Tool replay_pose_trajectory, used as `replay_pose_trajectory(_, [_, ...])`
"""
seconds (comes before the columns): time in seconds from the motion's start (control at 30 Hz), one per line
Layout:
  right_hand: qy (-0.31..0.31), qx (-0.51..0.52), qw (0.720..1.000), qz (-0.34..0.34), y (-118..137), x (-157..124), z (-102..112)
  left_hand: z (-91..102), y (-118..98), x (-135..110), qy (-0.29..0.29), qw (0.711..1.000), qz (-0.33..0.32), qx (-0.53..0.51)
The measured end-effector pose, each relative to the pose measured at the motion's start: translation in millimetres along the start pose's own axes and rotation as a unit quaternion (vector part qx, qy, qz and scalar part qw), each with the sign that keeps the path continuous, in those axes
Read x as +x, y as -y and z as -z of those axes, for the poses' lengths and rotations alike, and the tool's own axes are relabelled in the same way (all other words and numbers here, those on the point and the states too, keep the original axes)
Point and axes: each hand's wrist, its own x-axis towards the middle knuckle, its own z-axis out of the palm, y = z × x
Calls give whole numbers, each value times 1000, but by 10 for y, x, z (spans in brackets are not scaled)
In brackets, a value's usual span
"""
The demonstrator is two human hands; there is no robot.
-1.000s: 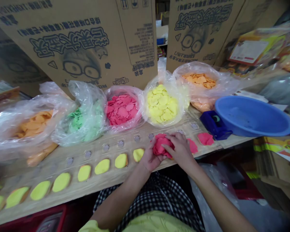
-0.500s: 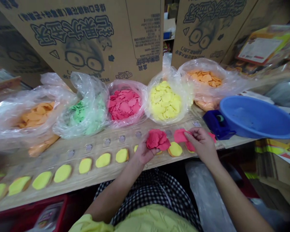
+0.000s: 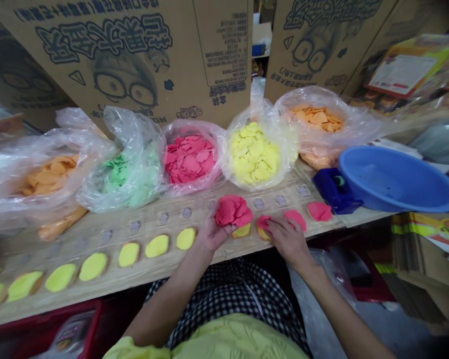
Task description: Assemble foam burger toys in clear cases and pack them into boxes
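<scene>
My left hand [image 3: 212, 230] is shut on a thick stack of soft pink discs [image 3: 233, 211], which it holds just above the wooden board [image 3: 160, 244]. My right hand [image 3: 290, 240] rests its fingertips against a pink disc [image 3: 264, 224] lying on a yellow disc. A bare yellow disc [image 3: 241, 231] sits between my hands. Further pink discs [image 3: 295, 219] lie to the right, and yellow discs [image 3: 129, 254] fill the row to the left. Both discs and recesses continue along the board.
Open plastic bags of orange [image 3: 48, 172], green [image 3: 115, 172], pink [image 3: 189, 159], yellow [image 3: 252, 154] and orange [image 3: 316, 119] discs stand behind the board. A blue basin [image 3: 392, 179] and a blue tape dispenser [image 3: 336, 189] sit at right; cardboard boxes [image 3: 134, 60] rise behind.
My right hand has moved left and down, and a pink disc now covers the yellow disc it was above. My left hand still holds the pink stack.
</scene>
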Motion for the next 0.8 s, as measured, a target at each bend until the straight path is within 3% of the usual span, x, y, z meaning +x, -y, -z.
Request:
replay_pose_trajectory(0.27, [-30, 1, 998, -61, 174, -93, -10, -27, 35, 1, 14, 1000, 7, -7])
replay_pose_trajectory(0.43, [-43, 40, 993, -103, 303, -110, 3, -101, 171, 34, 31, 999, 18, -25])
replay_pose_trajectory(0.63, [-105, 125, 974, -157, 243, -199, -90, -154, 377, 96, 54, 997, 56, -27])
replay_pose_trajectory(0.8, [-109, 120, 964, -208, 174, -190, -114, -140, 335, 89, 34, 998, 51, -23])
